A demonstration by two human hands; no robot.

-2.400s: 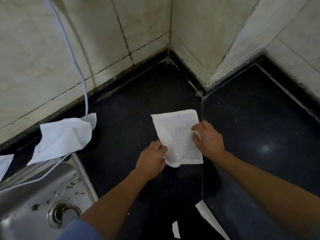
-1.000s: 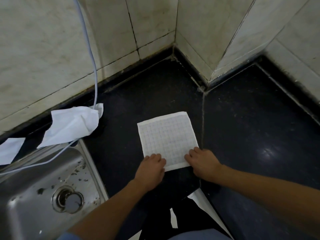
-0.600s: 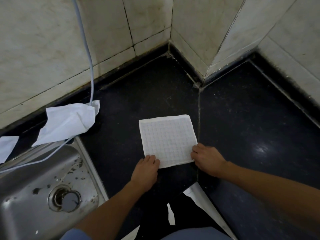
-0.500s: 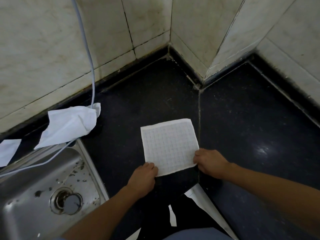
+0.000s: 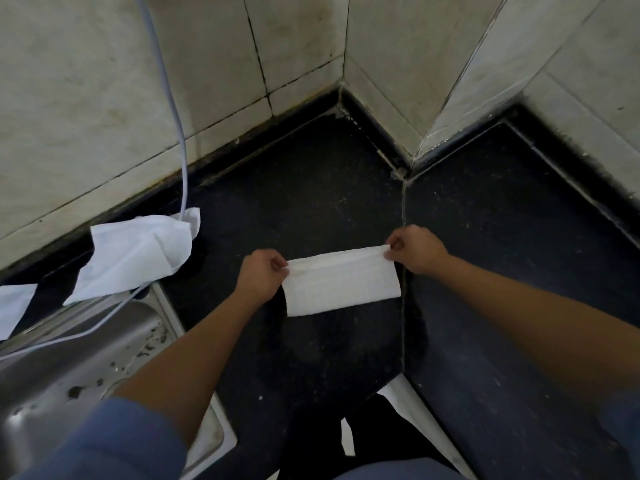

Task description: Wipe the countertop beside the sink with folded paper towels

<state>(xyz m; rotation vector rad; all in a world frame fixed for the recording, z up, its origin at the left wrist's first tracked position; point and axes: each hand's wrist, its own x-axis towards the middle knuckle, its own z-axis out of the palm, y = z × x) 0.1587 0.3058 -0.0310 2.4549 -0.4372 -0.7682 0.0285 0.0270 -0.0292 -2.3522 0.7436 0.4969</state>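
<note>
A white paper towel (image 5: 341, 282) lies folded in half on the black countertop (image 5: 311, 202), its fold nearest me. My left hand (image 5: 260, 277) pinches the towel's far left corner. My right hand (image 5: 414, 249) pinches the far right corner, just over the seam between the two counter slabs. Both hands hold the doubled far edge slightly off the surface.
A steel sink (image 5: 69, 368) sits at the lower left. Another crumpled white paper towel (image 5: 138, 254) lies at its far corner, under a pale hose (image 5: 173, 109) hanging down the tiled wall (image 5: 104, 81). A white scrap (image 5: 14, 306) lies at the left edge. Tiled walls close the corner behind.
Both hands took the towel's near corners and carried them away from me over the sheet, folding the square in half into a narrow strip.
</note>
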